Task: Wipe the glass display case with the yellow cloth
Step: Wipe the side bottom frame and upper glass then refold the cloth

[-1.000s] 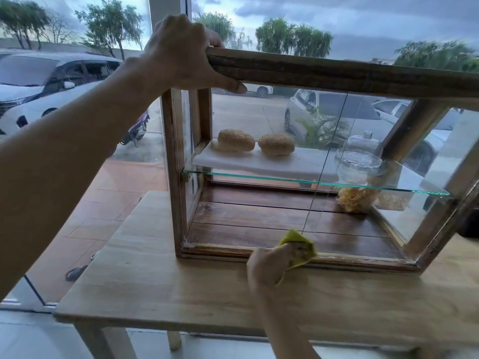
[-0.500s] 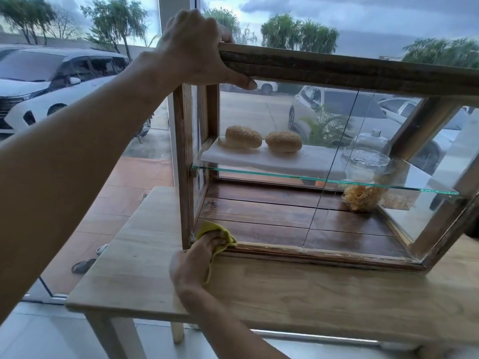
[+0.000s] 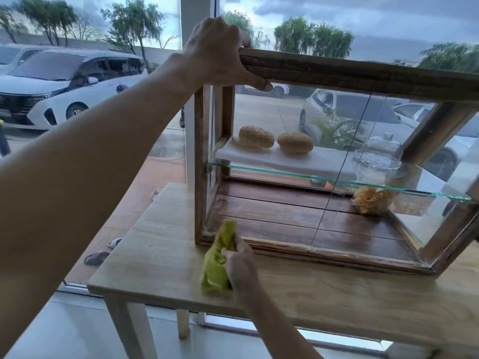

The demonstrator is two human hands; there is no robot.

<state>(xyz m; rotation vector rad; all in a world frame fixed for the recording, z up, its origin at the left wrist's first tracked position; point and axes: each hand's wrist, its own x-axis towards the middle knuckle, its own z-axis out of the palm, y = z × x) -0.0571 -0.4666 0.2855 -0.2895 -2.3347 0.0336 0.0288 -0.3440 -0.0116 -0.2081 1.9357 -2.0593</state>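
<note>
left hand (image 3: 217, 55) is gripping the display case (image 3: 363, 76) top corner, right hand (image 3: 239, 268) is clutching the bunched yellow cloth (image 3: 217, 263) at its bottom-left corner

Two sesame buns (image 3: 274, 141) sit above a wooden table (image 3: 160, 250).

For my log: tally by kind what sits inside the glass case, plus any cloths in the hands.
Sesame buns: 2
White board under the buns: 1
Lidded glass jar: 1
Bag of pale crisps or noodles: 1
Yellow cloth, in the right hand: 1
Total: 6
</note>
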